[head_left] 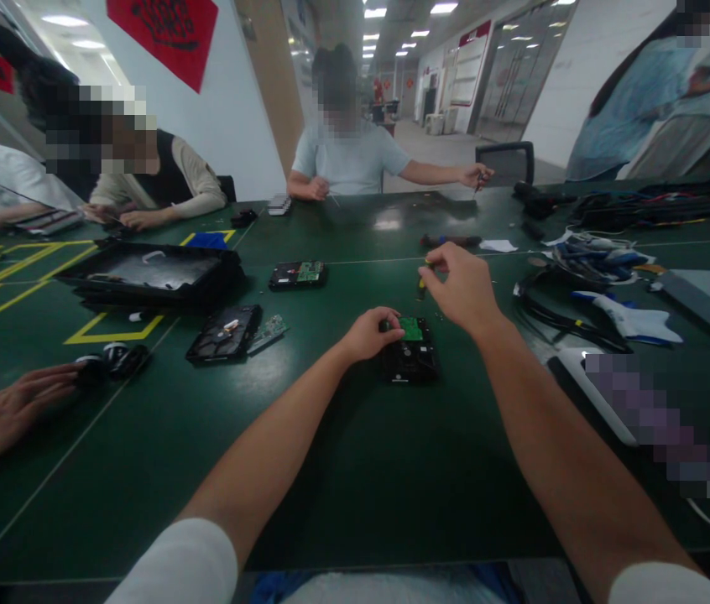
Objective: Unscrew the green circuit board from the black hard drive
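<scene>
Blk HDD (411,359) w/ green PCB (415,328) lies on table (355,470), L hand (368,337) at its far-L corner, fingers curled, can't tell if pinching; R hand (463,283) up near HDD's far-R corner, fingers pinching small yellow-blk tool (421,288).

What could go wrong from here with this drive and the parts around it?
The left hand is at the drive, near the tool in the right hand; a slip might nick its fingers or scratch the green board. The drive appears to lie directly on the table, so a push could slide it. The loose board lies near the left forearm, which might brush it.
</scene>
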{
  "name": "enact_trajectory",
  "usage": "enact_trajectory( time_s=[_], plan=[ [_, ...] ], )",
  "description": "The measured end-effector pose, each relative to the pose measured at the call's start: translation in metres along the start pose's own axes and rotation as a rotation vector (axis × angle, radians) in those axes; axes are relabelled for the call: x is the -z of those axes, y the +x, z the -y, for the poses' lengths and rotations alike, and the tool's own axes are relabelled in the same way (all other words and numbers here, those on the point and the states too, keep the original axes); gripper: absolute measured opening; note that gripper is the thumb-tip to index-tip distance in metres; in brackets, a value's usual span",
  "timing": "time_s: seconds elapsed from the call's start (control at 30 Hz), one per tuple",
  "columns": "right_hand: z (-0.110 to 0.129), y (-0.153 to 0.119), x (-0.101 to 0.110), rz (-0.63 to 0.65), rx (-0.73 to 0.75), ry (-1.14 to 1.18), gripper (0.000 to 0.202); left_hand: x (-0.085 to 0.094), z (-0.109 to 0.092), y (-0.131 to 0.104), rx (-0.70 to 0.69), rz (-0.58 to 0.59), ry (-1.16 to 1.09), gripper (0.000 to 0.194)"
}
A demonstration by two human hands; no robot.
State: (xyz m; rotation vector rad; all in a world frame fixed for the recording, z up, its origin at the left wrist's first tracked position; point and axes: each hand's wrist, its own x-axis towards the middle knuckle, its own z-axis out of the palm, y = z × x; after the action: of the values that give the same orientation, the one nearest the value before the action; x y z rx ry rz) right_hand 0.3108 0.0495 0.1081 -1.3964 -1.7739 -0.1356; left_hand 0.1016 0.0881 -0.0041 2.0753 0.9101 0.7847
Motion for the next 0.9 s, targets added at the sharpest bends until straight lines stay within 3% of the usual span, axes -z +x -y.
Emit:
enact_trajectory(
  time_s=[0.1,0.33,0.53,0.7,0.9],
  plan=[
    [-0.0012,0.0002,-0.0005,0.006,-0.031,0.026,0.012,-0.0002,0.0002,0.0002,0.009,-0.002,0.003,0.011],
    [0.0004,0.0003,0.0018,0.009,0.06,-0.035,0.011,-0.0003,0.0029,0.0003,0.0,0.002,0.008,0.012],
    [0.0015,0.0004,0.0018,0.018,-0.01,-0.015,0.014,-0.0015,0.0048,0.0006,-0.011,-0.002,0.006,0.012],
    [0.0026,0.0004,0.0034,0.059,0.057,-0.058,0.014,-0.0013,0.0031,0.0005,-0.025,-0.005,0.01,0.011],
    [0.0009,-0.0003,-0.001,0.016,-0.016,-0.011,0.016,-0.0008,0.0012,0.0002,0.002,-0.012,0.005,0.011]
  ],
)
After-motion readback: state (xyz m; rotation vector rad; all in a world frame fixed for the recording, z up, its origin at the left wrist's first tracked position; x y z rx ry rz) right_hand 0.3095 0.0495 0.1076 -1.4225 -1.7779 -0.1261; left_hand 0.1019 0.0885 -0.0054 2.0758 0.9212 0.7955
